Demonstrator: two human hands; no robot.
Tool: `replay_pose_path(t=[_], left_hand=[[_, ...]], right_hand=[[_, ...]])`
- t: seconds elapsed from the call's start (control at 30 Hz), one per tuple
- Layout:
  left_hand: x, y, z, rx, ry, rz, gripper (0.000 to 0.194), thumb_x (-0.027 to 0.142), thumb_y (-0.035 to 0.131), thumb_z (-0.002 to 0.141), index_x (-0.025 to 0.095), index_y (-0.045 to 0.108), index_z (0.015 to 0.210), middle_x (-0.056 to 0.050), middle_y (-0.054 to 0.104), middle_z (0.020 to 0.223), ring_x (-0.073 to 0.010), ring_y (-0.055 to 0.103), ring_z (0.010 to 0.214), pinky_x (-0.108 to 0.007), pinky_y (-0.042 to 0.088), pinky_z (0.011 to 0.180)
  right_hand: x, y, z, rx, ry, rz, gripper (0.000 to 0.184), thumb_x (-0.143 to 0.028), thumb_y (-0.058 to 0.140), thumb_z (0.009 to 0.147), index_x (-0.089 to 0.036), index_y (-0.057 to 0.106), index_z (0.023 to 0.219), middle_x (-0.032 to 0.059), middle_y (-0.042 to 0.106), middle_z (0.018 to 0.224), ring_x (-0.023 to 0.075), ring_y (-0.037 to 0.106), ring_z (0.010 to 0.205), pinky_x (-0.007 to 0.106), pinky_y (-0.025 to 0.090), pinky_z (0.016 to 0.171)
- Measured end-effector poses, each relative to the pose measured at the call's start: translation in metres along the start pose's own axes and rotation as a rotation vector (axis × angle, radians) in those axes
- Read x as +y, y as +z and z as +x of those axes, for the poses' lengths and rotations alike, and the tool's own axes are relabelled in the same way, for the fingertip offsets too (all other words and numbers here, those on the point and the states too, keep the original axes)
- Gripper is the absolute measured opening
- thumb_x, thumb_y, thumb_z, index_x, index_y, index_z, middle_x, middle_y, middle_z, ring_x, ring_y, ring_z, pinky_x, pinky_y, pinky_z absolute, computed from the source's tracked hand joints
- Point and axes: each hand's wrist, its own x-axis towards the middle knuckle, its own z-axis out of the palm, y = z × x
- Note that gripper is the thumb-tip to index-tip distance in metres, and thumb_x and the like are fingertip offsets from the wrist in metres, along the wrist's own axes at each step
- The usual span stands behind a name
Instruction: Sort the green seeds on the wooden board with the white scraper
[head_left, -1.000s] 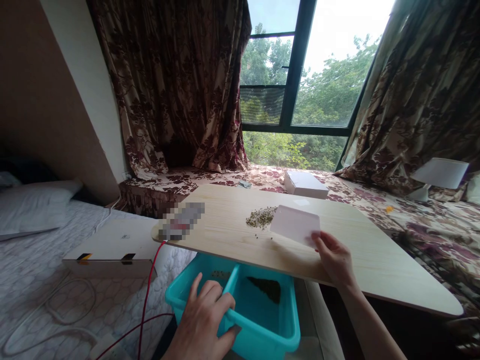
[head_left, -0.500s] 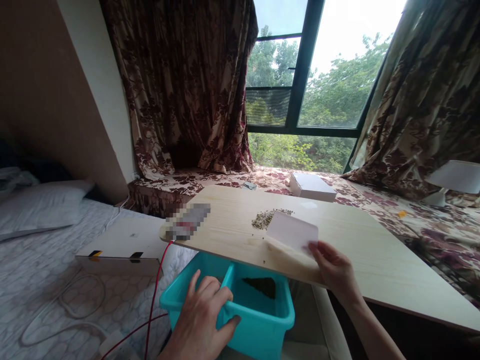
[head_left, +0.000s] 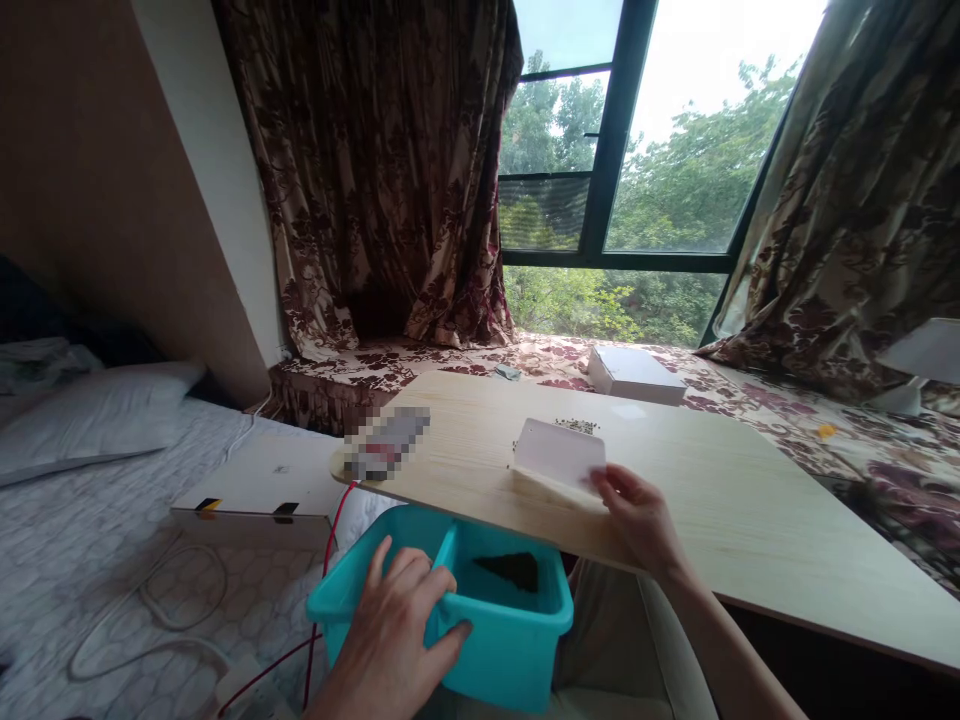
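Note:
My right hand (head_left: 637, 510) pinches the near right corner of a thin white card (head_left: 560, 451), tilted just over the wooden tabletop. Behind the card lies a scatter of small brown and pale grains (head_left: 576, 426), seeds or pellets, partly hidden by it. Under the table's near edge is a turquoise two-compartment bin (head_left: 517, 612). My left hand (head_left: 409, 610) grips its front rim by the divider, thumb outside and fingers over the left compartment. A dark heap (head_left: 517, 570) rests in the right compartment; the left one's contents are hidden.
A blurred-out flat device with a red cable lies on the left end of the tabletop (head_left: 750, 520). On the bed, a white box (head_left: 255, 490) sits left of the bin. Another white box (head_left: 637, 375) stands on the window ledge beyond the table.
My right hand has drawn the card left and slightly toward me, across the grains, so less of the pile shows. My left hand stays on the bin. The view has shifted slightly.

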Motion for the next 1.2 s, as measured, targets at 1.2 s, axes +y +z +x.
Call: replay_pose_path(t=[1.2], left_hand=[[0.027, 0.025, 0.005, -0.171, 0.267, -0.041, 0.016, 0.03, 0.07, 0.072, 0.025, 0.057, 0.081, 0.001, 0.057, 0.084, -0.0228, 0.057, 0.095, -0.063, 0.02, 0.106]], right_hand=[[0.014, -0.037, 0.004, 0.158, 0.047, -0.035, 0.031, -0.044, 0.06, 0.074, -0.017, 0.072, 0.082, 0.0069, 0.074, 0.07, 0.0202, 0.065, 0.061, 0.028, 0.049, 0.05]])
